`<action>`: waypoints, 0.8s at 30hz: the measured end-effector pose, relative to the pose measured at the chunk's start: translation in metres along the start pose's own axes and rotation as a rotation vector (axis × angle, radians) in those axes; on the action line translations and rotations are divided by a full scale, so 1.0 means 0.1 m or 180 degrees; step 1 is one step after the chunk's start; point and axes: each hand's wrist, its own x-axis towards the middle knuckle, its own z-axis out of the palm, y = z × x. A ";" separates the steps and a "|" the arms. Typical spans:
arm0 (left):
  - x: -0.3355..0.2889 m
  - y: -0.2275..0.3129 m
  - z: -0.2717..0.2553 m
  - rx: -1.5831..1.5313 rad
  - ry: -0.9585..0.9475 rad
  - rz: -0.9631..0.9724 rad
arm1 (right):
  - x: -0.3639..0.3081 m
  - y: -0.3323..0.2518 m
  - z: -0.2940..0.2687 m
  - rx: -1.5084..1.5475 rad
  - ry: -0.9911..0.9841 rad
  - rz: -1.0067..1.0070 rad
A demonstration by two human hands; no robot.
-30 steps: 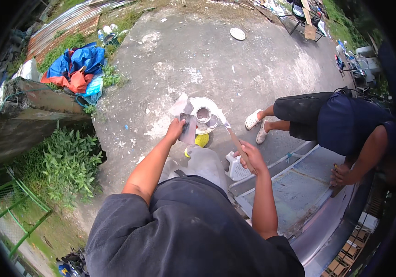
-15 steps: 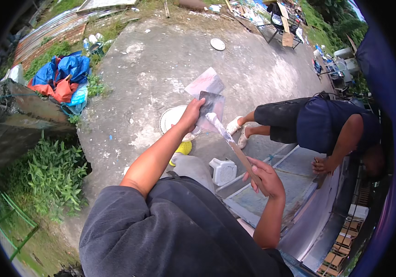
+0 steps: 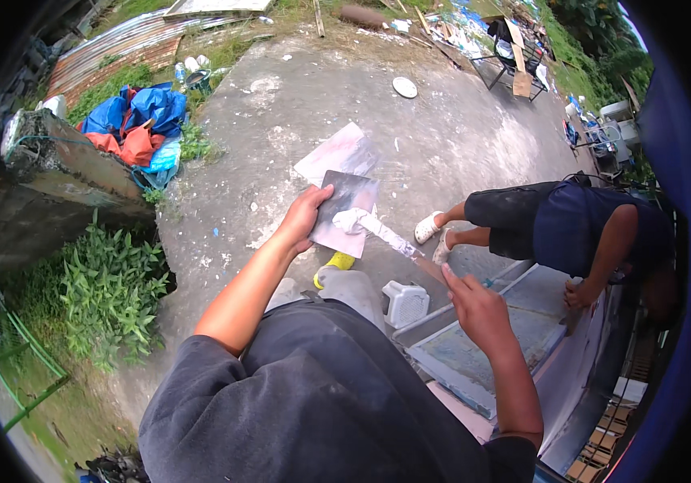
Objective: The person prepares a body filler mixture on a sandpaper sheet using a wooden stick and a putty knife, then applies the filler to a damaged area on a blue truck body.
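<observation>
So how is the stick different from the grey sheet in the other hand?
The stick is long and narrow; the grey sheet is wide and flat. The stick has thick white paste on its far end; the grey sheet is partly dark grey, partly pale pinkish. The right hand holds the stick; the left hand holds the grey sheet. Both are held by one person.

White-smeared stick (image 3: 394, 240) over grey plate (image 3: 340, 190)
</observation>
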 end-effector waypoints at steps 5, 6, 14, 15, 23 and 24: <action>-0.23 0.08 -0.05 -0.0231 -0.0084 0.0093 | -0.02 -0.10 -0.03 -0.0491 0.0077 -0.0339; -0.28 0.11 -0.04 -0.0242 -0.0143 0.0116 | -0.03 -0.16 -0.07 -0.0533 0.0007 -0.0302; -0.61 0.18 0.07 -0.0356 -0.0128 0.0338 | -0.13 -0.30 -0.23 -0.0557 0.0304 -0.0618; -0.65 0.19 0.07 -0.0326 -0.0152 0.0324 | -0.12 -0.30 -0.27 -0.0628 0.0287 -0.0608; -0.67 0.11 0.05 -0.0207 -0.0198 0.0147 | -0.10 -0.28 -0.50 -0.1023 0.0654 -0.0742; -0.68 0.13 0.09 -0.0118 -0.0205 0.0178 | -0.14 -0.26 -0.51 -0.1062 0.0791 -0.0737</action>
